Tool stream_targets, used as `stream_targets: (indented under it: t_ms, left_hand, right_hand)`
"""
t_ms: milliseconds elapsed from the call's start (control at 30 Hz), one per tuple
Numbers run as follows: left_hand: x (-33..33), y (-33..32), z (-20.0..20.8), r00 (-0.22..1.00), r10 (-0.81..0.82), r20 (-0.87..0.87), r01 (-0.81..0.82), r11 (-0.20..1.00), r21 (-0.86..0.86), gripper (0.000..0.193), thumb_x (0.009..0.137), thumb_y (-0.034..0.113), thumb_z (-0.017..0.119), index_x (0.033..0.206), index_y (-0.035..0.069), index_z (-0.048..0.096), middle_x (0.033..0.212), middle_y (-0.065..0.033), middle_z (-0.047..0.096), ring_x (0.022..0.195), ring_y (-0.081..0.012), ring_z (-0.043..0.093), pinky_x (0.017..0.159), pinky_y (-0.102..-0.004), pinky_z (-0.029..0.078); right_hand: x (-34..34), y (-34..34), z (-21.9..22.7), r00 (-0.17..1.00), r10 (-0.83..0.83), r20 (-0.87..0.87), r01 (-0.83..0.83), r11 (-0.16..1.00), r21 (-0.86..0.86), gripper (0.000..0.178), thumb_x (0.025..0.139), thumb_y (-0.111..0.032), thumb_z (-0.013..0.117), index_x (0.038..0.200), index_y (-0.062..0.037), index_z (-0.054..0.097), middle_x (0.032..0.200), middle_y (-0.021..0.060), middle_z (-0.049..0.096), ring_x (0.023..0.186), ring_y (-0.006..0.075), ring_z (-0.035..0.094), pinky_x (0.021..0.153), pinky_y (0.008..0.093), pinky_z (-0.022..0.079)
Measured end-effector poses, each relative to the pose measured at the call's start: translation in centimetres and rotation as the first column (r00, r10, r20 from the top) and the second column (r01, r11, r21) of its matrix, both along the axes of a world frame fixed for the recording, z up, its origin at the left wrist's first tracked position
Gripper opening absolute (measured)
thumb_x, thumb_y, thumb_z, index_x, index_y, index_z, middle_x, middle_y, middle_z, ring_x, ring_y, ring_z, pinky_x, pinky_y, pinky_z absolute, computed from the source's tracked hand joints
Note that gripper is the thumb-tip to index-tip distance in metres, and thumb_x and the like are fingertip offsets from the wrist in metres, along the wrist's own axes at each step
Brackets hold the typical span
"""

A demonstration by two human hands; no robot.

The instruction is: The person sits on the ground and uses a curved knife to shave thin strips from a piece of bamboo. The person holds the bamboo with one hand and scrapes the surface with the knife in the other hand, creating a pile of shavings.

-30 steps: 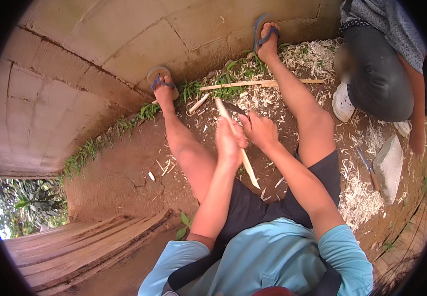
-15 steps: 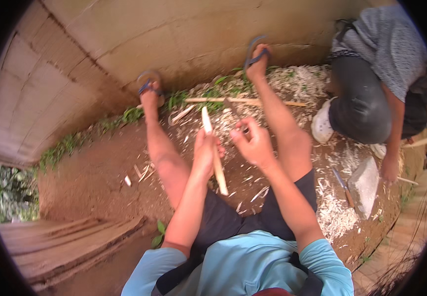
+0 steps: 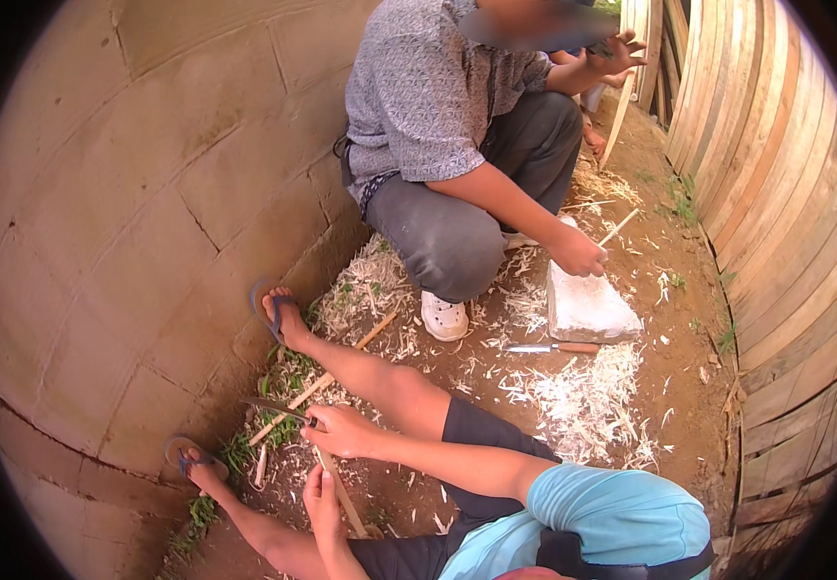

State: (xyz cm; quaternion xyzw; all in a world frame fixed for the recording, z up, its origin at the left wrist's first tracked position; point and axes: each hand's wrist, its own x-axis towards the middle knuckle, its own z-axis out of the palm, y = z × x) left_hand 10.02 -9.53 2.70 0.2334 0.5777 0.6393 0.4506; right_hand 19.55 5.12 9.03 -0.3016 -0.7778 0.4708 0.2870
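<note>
My right hand (image 3: 343,431) is closed round the handle of a knife (image 3: 272,407), whose dark blade points left toward the wall. Just below it, my left hand (image 3: 323,503) grips a pale, flat wooden stick (image 3: 346,501). The stick slants down between my legs, its upper end by my right hand. Whether the blade touches the wood I cannot tell.
A co-worker (image 3: 438,145) squats beside a block wall (image 3: 148,222), holding a thin stick (image 3: 619,228) over a pale stone block (image 3: 588,307). Another knife (image 3: 573,347) lies by the block among wood shavings (image 3: 597,406). A plank fence (image 3: 766,193) runs along the right.
My view has swung to the right, showing more of the co-worker and the fence. My knife hand and the stick have come closer together. The co-worker's hand now holds a stick over the block.
</note>
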Motion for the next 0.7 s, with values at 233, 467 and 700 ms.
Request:
stream_targets:
  t_ms: [233, 467, 700]
  left_hand:
    - [-1.6, -0.2, -0.8, 0.959, 0.281, -0.031, -0.282, 0.959, -0.007, 0.018, 0.096, 0.019, 0.049, 0.095, 0.003, 0.058, 0.082, -0.0006, 0.058, 0.075, -0.0071, 0.051, 0.067, -0.0196, 0.041]
    - [-3.3, -0.9, -2.1, 0.927, 0.319, -0.196, -0.338, 0.938, -0.074, 0.023, 0.093, 0.031, 0.051, 0.097, 0.010, 0.059, 0.086, 0.0032, 0.057, 0.081, -0.0070, 0.048, 0.069, -0.0230, 0.036]
    - [-2.5, -1.2, -1.1, 0.915, 0.403, 0.030, -0.401, 0.914, -0.060, 0.026, 0.089, 0.036, 0.057, 0.104, 0.014, 0.054, 0.097, 0.0026, 0.055, 0.086, -0.0123, 0.050, 0.072, -0.0290, 0.041]
  right_hand:
    - [1.5, 1.9, -0.4, 0.957, -0.228, -0.178, 0.218, 0.973, -0.075, 0.022, 0.087, -0.023, 0.056, 0.090, -0.0013, 0.054, 0.057, 0.0147, 0.057, 0.054, 0.0312, 0.058, 0.052, 0.0433, 0.041]
    - [1.4, 3.2, -0.9, 0.927, -0.278, -0.252, 0.262, 0.960, -0.099, 0.022, 0.089, -0.024, 0.057, 0.091, -0.0019, 0.056, 0.061, 0.0136, 0.060, 0.055, 0.0259, 0.059, 0.052, 0.0396, 0.042]
    - [0.8, 3.2, -2.0, 0.928, -0.261, -0.267, 0.237, 0.964, -0.119, 0.024, 0.090, -0.024, 0.057, 0.094, 0.0000, 0.057, 0.064, 0.0148, 0.060, 0.058, 0.0236, 0.060, 0.056, 0.0356, 0.045]
